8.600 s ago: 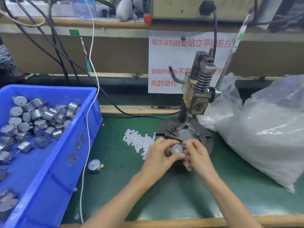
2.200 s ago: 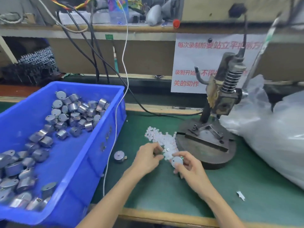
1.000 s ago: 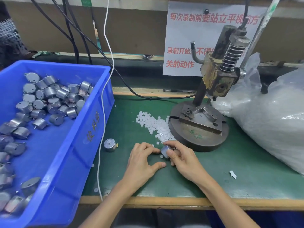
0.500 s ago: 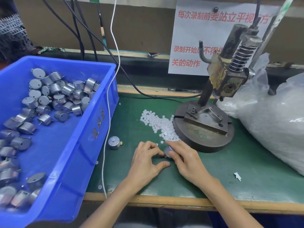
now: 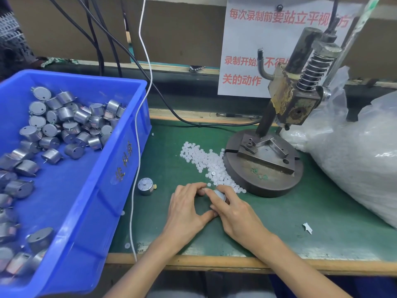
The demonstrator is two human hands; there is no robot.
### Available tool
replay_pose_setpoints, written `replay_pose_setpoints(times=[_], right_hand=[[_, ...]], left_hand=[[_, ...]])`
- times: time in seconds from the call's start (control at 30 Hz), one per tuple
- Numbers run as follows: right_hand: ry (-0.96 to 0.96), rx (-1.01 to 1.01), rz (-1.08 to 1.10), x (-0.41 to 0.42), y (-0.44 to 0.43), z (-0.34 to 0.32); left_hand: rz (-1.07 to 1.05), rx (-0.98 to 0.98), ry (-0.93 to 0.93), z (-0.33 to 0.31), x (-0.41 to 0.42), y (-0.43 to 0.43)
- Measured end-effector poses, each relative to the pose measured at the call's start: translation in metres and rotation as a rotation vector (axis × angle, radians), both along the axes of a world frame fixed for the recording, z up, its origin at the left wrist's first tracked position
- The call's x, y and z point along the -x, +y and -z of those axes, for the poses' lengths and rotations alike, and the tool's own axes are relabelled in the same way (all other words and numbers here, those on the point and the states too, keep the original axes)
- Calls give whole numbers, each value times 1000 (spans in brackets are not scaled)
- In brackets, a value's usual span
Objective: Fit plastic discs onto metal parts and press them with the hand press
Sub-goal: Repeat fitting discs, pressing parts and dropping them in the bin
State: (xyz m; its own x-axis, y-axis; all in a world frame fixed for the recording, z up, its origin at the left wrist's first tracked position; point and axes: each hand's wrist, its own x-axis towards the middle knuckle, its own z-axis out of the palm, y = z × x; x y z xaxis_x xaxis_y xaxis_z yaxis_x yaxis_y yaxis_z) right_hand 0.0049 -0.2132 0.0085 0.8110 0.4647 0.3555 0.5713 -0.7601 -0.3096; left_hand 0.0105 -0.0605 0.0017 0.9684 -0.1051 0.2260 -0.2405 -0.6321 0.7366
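metal part (image 5: 219, 194) is pinched in curled r. hand (image 5: 236, 214); bent l. hand (image 5: 185, 208) fingertips are laid on it, grip can't be told. disc pile (image 5: 206, 162) is just beyond the fingertips.

Both bare forearms reach in from below and converge, so the two hands meet knuckle to knuckle. The right hand (image 5: 235, 211) lies palm down, its fingers curled over a small metal part (image 5: 219, 194) and its thumb tucked under it. The left hand (image 5: 185, 208) is arched, fingers bent so their tips come up against the right hand's fingertips at the part. Its thumb stretches across to touch the right thumb. Whether the left fingertips pinch anything is hidden.
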Motion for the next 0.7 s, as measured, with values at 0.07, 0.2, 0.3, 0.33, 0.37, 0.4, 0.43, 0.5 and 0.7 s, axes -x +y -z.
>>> replay_pose_setpoints(times=[0.07,0.2,0.3,0.33,0.37,0.4,0.43,0.5,0.7], right_hand=[[0,2,-6,-1,0,2],[91,-96,99,-3,-1,4],[106,-102,96,-2,0,8],[101,-98,79,-2,-1,8],[118,-117,66,-2,-3,8],[158,-178,56,-2,-4,7],[216,-273,53,-2,-6,7],[307,-479,74,-3,-11,8],[382,-952,196,-8,-16,8]], left_hand=[[2,-11,-9,0,0,0],[13,-23,-36,1,1,0],[49,-21,-69,2,3,0],[62,-10,-74,2,4,0],[79,5,-81,2,5,1],[109,19,-92,1,6,1],[152,26,-114,0,6,0],[245,15,-183,-1,7,-2],[306,50,-219,-18,-15,-25]])
